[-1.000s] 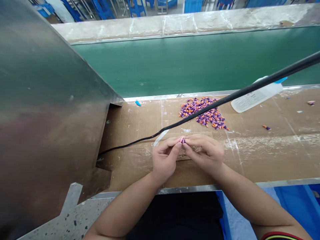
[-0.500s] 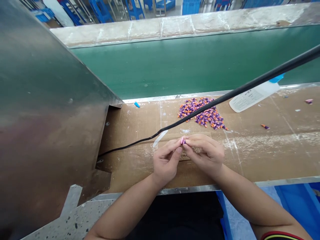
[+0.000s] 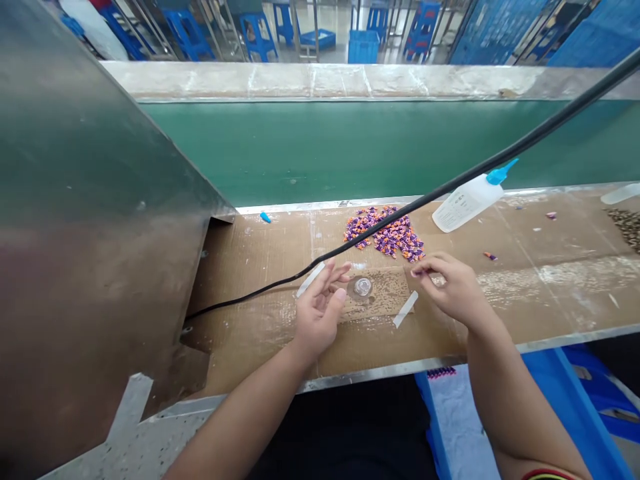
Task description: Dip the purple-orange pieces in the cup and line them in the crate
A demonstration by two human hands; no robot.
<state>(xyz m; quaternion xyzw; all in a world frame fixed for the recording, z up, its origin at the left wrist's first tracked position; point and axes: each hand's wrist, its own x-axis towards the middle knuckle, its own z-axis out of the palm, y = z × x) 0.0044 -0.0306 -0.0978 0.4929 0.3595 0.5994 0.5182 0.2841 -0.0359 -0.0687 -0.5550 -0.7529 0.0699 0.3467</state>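
My left hand [image 3: 320, 307] is open, palm turned inward, its fingers apart with nothing in them. Just to its right a small clear round dish [image 3: 363, 287] sits on a speckled cardboard piece [image 3: 390, 293] taped to the bench. My right hand [image 3: 450, 287] pinches a tiny pink piece [image 3: 415, 274] between thumb and fingertips, mostly hidden, above the cardboard's right edge. Beyond both hands lies a heap of small purple, orange and pink pieces [image 3: 400, 237].
A black cable [image 3: 450, 183] slants across the bench. A white bottle with a blue nozzle [image 3: 465, 205] leans at the back right. A metal panel [image 3: 110, 253] stands on the left. Behind runs a green belt [image 3: 350, 150]. Blue crates [image 3: 565, 400] are below, right.
My hands, together on a small pink and purple piece before, have parted. The left has opened; the right has moved right with a pink piece. The view has shifted.
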